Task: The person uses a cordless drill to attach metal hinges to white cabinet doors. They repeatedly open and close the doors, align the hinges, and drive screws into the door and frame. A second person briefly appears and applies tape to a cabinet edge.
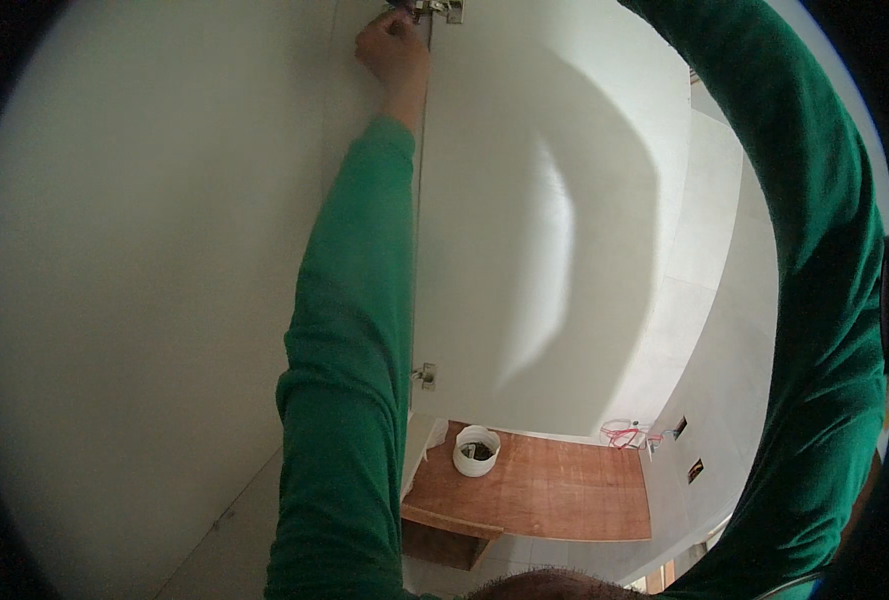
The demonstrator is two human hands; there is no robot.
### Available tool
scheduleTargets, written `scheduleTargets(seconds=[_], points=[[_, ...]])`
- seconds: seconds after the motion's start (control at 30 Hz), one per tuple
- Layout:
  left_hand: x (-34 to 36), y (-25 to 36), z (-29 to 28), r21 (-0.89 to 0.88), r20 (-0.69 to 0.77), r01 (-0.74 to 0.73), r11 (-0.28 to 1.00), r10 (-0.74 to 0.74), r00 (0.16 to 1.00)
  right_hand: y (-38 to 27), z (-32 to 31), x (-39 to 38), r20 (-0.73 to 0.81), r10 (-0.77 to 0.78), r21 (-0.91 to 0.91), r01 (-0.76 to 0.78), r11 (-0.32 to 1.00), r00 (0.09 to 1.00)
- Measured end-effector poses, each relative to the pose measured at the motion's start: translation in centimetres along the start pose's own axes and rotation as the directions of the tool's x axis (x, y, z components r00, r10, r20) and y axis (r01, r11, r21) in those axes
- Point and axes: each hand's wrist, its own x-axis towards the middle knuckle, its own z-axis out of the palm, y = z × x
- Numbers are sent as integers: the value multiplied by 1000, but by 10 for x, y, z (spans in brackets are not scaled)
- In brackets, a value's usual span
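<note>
My left hand (394,48) is raised to the top of the view with its fingers bent closed, beside an upper metal hinge (442,10). Something small and dark shows at the fingertips, cut by the picture's edge, and I cannot make out what it is. The hinge sits on the edge of a pale, glossy cabinet door (494,210). Lower on that same edge is a second metal hinge (424,376). My right arm, in a green sleeve (814,200), curves up the right side past the top edge, so my right hand is out of view.
Below the door, a white round tub (476,462) holding small pieces stands on a reddish-brown wooden board (564,495). Pink and red loose wires (621,433) hang by the right wall, near a dark wall opening (695,471). A large pale panel (154,250) fills the left side.
</note>
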Motion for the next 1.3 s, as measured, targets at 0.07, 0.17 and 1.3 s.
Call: scheduleTargets(seconds=[0.07, 0.17, 1.3], points=[[13, -17, 7, -100, -45, 8, 995, -13, 999, -4, -12, -6, 14, -34, 8, 34, 999, 999], [4, -21, 13, -92, -67, 9, 996, -15, 998, -3, -9, -8, 53, -25, 36, 23, 999, 998], [1, -7, -19, -55, 159, -14, 998, 22, 987, 0, 11, 23, 50, 58, 34, -60, 998, 997]])
